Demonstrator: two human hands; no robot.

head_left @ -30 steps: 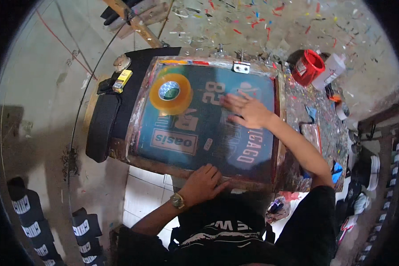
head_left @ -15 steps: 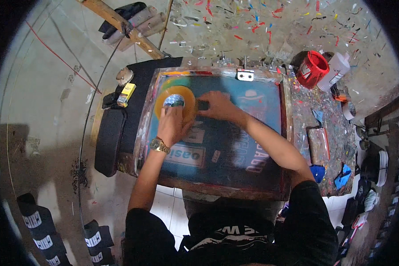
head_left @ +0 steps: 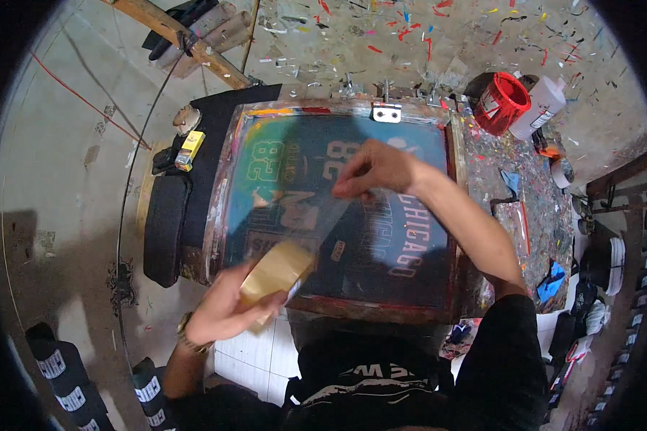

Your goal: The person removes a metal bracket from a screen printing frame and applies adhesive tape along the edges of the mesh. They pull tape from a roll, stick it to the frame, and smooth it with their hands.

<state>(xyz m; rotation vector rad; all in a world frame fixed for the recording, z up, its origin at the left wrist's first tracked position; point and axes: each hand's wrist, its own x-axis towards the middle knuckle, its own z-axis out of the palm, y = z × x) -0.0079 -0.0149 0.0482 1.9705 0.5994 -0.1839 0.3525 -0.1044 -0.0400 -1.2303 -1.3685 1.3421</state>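
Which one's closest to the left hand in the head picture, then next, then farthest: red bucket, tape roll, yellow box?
1. Tape roll: held in the left hand, so nearest.
2. Yellow box: ahead of that hand, a little to the left.
3. Red bucket: farthest, at the upper right, beside the pale bottle.

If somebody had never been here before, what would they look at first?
Probably the big yellowish tape roll in the person's left hand, near the front left of the picture-covered screen, with a see-through strip running up to the right hand. Next, maybe the bright red tub beyond the screen's far right corner, and the wall behind, splashed with colourful paint marks.
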